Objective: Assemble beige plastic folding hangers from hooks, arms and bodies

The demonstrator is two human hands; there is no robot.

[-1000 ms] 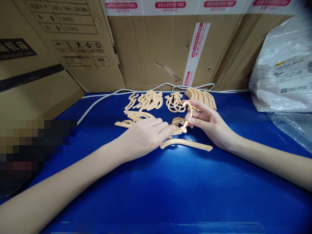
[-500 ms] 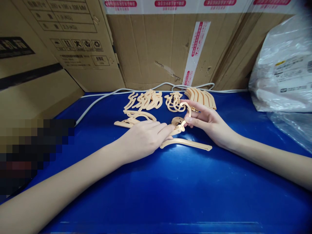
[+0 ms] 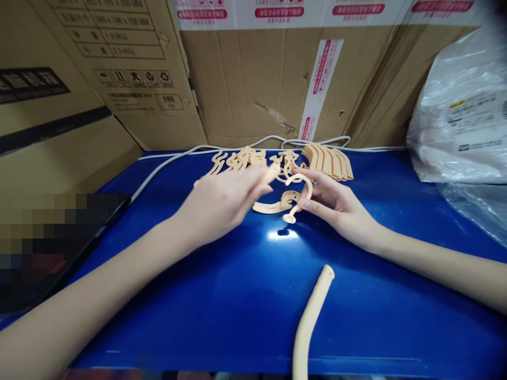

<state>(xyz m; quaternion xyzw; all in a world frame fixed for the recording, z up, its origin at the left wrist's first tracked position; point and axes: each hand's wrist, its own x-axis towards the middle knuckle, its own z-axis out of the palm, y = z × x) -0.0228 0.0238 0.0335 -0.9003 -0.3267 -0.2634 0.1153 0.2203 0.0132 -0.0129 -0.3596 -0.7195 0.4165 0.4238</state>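
Observation:
My right hand pinches a beige plastic hanger hook between thumb and fingers, its round flat base pointing down over the table. My left hand is closed around a beige hanger arm; only one end shows past the fingers, and the rest is hidden. Between the hands lie another curved hanger arm and a small curved piece with holes, partly behind the hook. Nearer to me, a long bent hanger arm runs down out of the bottom of the view.
Behind my hands are piles of beige parts: wavy pieces, more hooks and a row of curved arms. A white cable crosses the back. Cardboard boxes wall the blue table; a plastic-wrapped package sits right.
My left hand has lifted and turned, now holding a hanger arm. The long arm that lay below my hands is gone from there; one now shows near the front. The hook stays in my right hand.

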